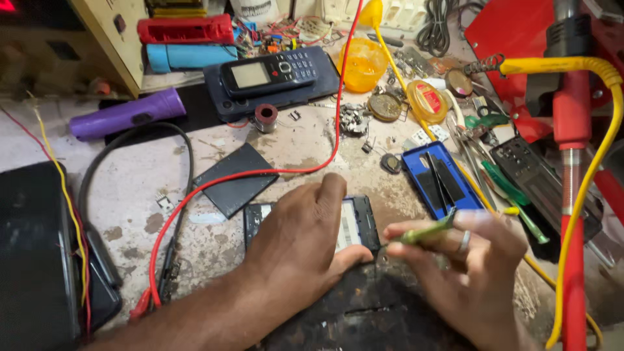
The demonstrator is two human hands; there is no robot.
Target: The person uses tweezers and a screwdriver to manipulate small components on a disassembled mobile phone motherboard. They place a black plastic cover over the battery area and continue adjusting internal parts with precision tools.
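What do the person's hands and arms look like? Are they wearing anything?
Both are bare: no gloves, and no sleeve shows on the left forearm. The left hand wears nothing. The right hand has a plain silver-coloured metal ring on one of its fingers. No watch or bracelet shows.
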